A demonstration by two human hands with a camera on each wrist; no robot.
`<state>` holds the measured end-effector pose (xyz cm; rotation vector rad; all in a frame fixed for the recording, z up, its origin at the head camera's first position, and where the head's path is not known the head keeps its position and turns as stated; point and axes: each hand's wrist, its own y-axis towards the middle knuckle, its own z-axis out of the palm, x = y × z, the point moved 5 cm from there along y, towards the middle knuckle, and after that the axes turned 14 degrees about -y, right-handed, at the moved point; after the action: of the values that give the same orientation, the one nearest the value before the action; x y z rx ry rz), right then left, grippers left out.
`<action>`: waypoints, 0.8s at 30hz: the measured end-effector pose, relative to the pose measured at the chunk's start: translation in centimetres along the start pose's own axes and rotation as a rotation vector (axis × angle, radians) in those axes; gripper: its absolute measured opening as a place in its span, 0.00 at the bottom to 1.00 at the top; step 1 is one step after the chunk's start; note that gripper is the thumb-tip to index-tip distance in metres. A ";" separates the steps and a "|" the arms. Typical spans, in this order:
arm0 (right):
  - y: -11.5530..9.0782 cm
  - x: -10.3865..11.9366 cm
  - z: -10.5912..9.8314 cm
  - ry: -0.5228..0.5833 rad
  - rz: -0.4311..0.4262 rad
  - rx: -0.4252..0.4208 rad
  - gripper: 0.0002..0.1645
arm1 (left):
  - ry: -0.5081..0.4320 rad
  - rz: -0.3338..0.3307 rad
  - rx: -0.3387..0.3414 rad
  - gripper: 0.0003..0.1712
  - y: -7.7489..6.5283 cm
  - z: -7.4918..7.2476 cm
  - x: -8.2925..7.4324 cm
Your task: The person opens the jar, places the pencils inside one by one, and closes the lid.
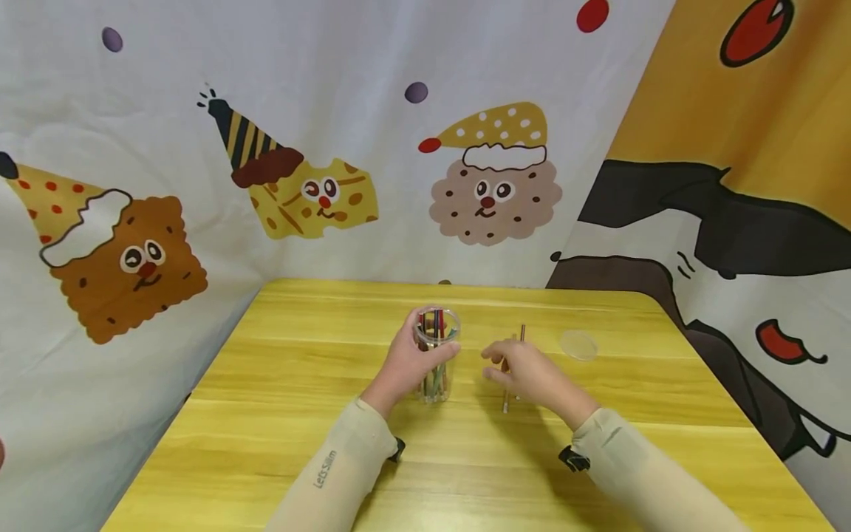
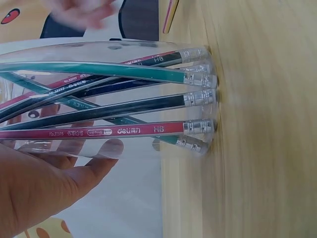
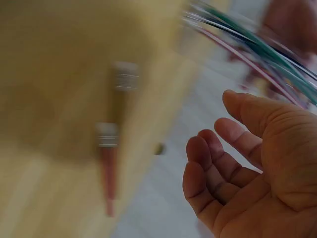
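My left hand [image 1: 407, 363] grips a clear plastic jar [image 1: 447, 369] that stands upright on the table, its top uncovered. Inside lean several pencils, eraser ends down; the left wrist view shows a red pencil [image 2: 99, 132], a green one [image 2: 143, 72] and dark ones among them. To the right of the jar, my right hand [image 1: 535, 375] hovers with loosely bent fingers and nothing in them. Under and beside it, two pencils lie on the table, one of them a red pencil [image 3: 108, 173]; the hand partly hides them in the head view.
A round clear lid [image 1: 579, 345] lies flat on the yellow wood-grain table [image 1: 319, 325], beyond the right hand. Behind the table hangs a white curtain [image 1: 372, 44] printed with cartoon biscuits and cheese.
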<state>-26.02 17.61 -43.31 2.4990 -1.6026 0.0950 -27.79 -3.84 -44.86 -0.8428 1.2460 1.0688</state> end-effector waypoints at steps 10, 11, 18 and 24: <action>-2.2 -1.0 4.3 -0.096 -0.110 0.031 0.13 | 0.000 0.002 -0.015 0.43 0.1 -0.2 0.1; -2.2 -1.0 4.5 -0.101 -0.111 0.031 0.12 | -0.005 0.001 -0.012 0.43 0.1 -0.1 0.1; -1.8 -0.7 5.0 -0.080 -0.046 0.020 0.10 | -0.006 -0.009 -0.024 0.45 0.1 -0.1 0.0; -1.4 0.1 5.1 -0.006 0.010 0.047 0.20 | 0.007 -0.017 -0.027 0.45 0.2 -0.2 0.2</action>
<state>-24.94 17.21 -48.50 2.5295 -1.6336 0.1278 -28.04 -3.90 -45.06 -0.8776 1.2307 1.0718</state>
